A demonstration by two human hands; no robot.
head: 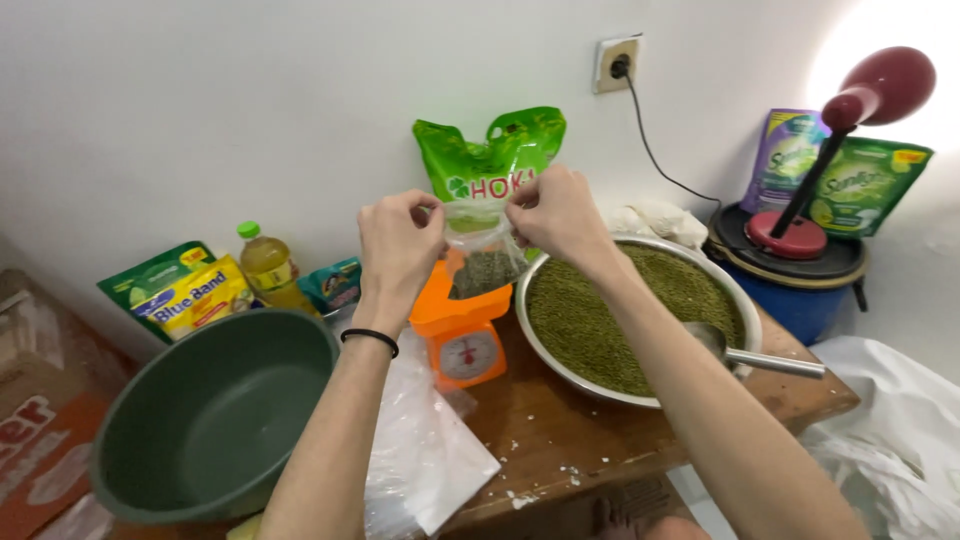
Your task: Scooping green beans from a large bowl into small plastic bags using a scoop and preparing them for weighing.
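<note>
Left hand (398, 245): raised above the table, fingers curled, thumb and fingertips pinched on the left top edge of a small clear plastic bag (483, 262). Black band on the wrist; forearm runs up from the near edge. Right hand (556, 215): same height, closed in a pinch on the bag's right top edge, knuckles facing the camera, forearm crossing over the near right. The two hands are close together, with the bag mouth held between them.

The bag hangs down, part filled with small green beans, its bottom resting on or just above the orange kitchen scale (462, 330); contact cannot be told.

Just right of the scale: wide metal basin (560, 372) full of green beans, with a metal scoop (755, 354) lying in it at its right. Left, near: empty dark green plastic bowl (205, 415). Behind the hands, against the wall: green printed pouch (490, 160). Near, under the left forearm: flat stack of clear bags (425, 455) on the wooden table (560, 430).
</note>
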